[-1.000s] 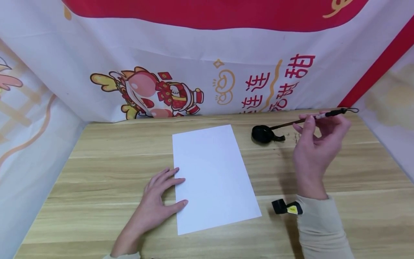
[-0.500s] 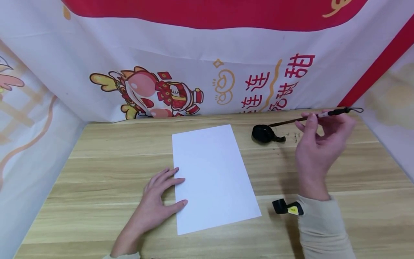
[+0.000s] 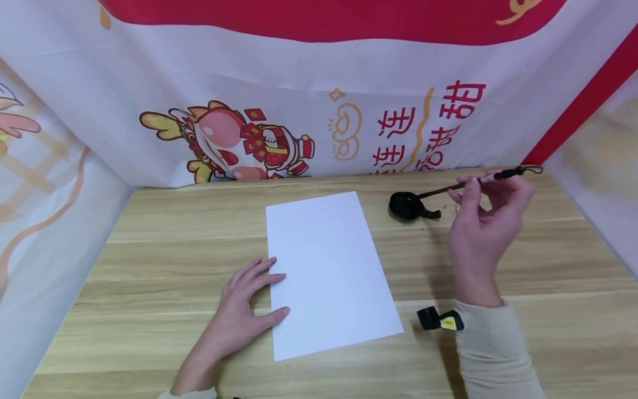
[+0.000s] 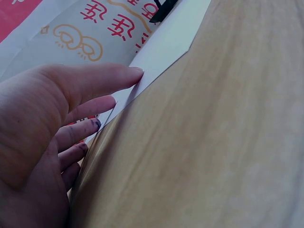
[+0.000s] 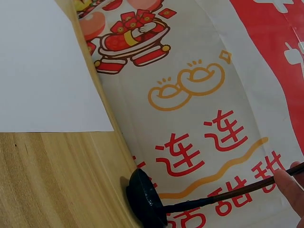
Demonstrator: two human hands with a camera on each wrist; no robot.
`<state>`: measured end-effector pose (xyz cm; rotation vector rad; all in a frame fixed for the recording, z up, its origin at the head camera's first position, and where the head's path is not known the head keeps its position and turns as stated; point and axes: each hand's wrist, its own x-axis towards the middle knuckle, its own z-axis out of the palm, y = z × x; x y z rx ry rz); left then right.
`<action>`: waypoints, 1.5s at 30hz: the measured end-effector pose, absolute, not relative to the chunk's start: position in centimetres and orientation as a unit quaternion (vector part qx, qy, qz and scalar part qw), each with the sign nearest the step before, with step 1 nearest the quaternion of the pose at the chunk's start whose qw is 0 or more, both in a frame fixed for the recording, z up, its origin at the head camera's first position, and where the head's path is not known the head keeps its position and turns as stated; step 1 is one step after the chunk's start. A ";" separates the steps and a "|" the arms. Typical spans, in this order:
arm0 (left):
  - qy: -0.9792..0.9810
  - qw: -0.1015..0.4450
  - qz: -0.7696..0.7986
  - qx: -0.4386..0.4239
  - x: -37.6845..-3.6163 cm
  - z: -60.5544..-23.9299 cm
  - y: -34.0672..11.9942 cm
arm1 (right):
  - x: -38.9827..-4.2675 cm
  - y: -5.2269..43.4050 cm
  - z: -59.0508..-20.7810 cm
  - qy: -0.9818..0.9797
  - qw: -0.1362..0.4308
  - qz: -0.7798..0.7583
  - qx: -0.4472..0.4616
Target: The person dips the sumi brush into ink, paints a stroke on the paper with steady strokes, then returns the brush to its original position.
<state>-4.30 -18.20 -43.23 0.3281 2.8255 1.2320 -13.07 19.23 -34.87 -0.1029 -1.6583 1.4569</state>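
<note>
My right hand (image 3: 485,233) pinches a calligraphy brush (image 3: 443,190) by its handle, its hanging loop pointing to the right. The brush's tip end is at a small black ink dish (image 3: 406,205) with a stubby handle, and in the right wrist view the dark bristles overlap the rim of the ink dish (image 5: 142,197). A blank white sheet of paper (image 3: 331,271) lies in the middle of the table. Along its left edge rests my left hand (image 3: 241,310), thumb and fingertips on the paper. Dark smudges mark some fingertips (image 4: 96,124) in the left wrist view.
The wooden table (image 3: 164,277) meets a printed cloth backdrop (image 3: 279,72) at its back edge, with more cloth at both sides. Dark specks lie on the wood right of the ink dish. A black wrist camera (image 3: 438,318) sits at the right sleeve.
The right hand and brush shift slightly right and then back left, the brush tip staying at the ink dish. The left hand and paper keep their places.
</note>
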 end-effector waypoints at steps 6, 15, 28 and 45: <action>0.910 0.021 0.400 0.108 -4.4 -43.2 -18.2 | -13.1 19.4 -34.9 -0.652 0.458 0.604 -0.032; 0.909 0.016 0.402 0.111 -4.4 -43.3 -18.2 | -13.0 19.1 -34.4 -0.665 0.450 0.594 -0.052; 0.910 0.012 0.398 0.114 -4.5 -43.5 -18.2 | -13.0 19.4 -34.6 -0.665 0.456 0.590 -0.045; 0.909 0.015 0.400 0.112 -4.3 -43.4 -18.3 | -12.6 18.9 -34.0 -0.661 0.461 0.590 -0.043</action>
